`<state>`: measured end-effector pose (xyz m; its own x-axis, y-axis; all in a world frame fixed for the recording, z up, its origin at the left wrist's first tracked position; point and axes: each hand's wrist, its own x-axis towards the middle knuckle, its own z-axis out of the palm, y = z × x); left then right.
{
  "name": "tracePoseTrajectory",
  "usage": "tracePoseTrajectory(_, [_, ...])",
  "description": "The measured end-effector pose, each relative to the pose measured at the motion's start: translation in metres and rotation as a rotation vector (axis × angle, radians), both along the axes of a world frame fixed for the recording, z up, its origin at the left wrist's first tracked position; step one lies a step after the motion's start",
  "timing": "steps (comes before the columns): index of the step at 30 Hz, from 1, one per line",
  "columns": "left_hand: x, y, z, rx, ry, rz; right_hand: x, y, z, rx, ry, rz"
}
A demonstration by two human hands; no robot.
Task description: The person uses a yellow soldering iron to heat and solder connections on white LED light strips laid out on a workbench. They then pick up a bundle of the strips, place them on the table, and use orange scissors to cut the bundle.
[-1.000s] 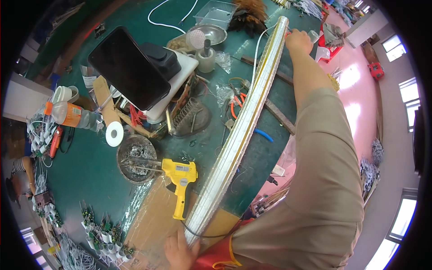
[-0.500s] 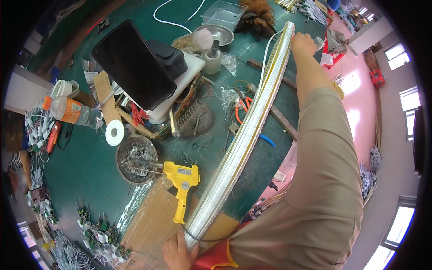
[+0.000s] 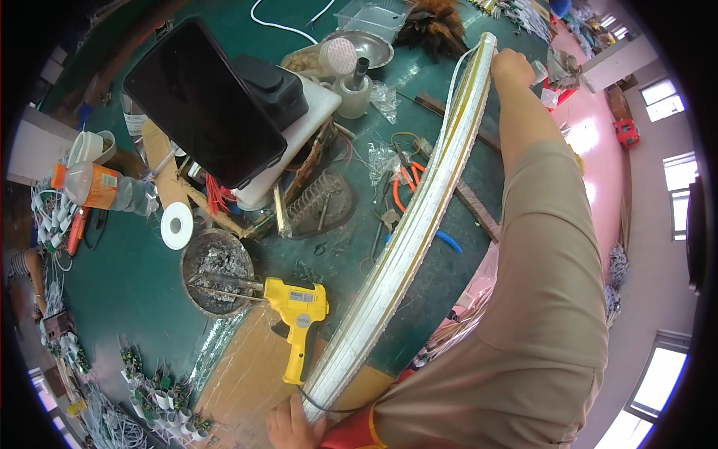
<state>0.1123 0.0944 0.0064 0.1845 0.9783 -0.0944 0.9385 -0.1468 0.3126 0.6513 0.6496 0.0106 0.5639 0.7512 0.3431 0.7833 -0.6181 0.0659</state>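
Note:
A bundle of long, thin white strips (image 3: 396,258) with yellowish edges lies diagonally across the bench, from bottom middle to top right. My left hand (image 3: 294,425) is closed at its near end. My right hand (image 3: 514,69) grips the far end, its fingers partly hidden by the strips. A white cable (image 3: 451,86) runs along the bundle's far end. Left of the bundle lies a yellow soldering gun (image 3: 297,303), its tip over a round bowl of grey residue (image 3: 196,262). The gun's cord passes by my left hand.
Orange-handled pliers (image 3: 404,183) lie beside the bundle. A phone (image 3: 206,105) stands on a cluttered stand at left, near a plastic bottle (image 3: 97,187) and a white tape roll (image 3: 176,226). Small wired parts (image 3: 161,404) lie lower left. A feather duster (image 3: 434,28) sits at the back.
The bench items have shifted slightly left in view, and the bundle's far end with my right hand slightly right. Both hands keep their hold on the strips.

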Motion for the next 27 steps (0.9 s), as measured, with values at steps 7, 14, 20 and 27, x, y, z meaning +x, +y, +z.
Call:
tracePoseTrajectory(7, [0.001, 0.002, 0.0, -0.034, 0.005, 0.02, -0.005, 0.002, 0.008, -0.052, 0.033, -0.03])
tracePoseTrajectory(14, [0.001, 0.002, 0.002, -0.049, -0.012, 0.022, -0.005, 0.007, 0.005, -0.057, 0.023, -0.029])
tracePoseTrajectory(20, [0.001, 0.002, 0.002, -0.075, -0.034, 0.029, 0.005, 0.015, 0.0, -0.065, 0.046, -0.022])
tracePoseTrajectory(27, [0.003, -0.003, 0.001, -0.122, -0.026, 0.055, 0.057, 0.017, -0.004, -0.015, 0.066, -0.057])
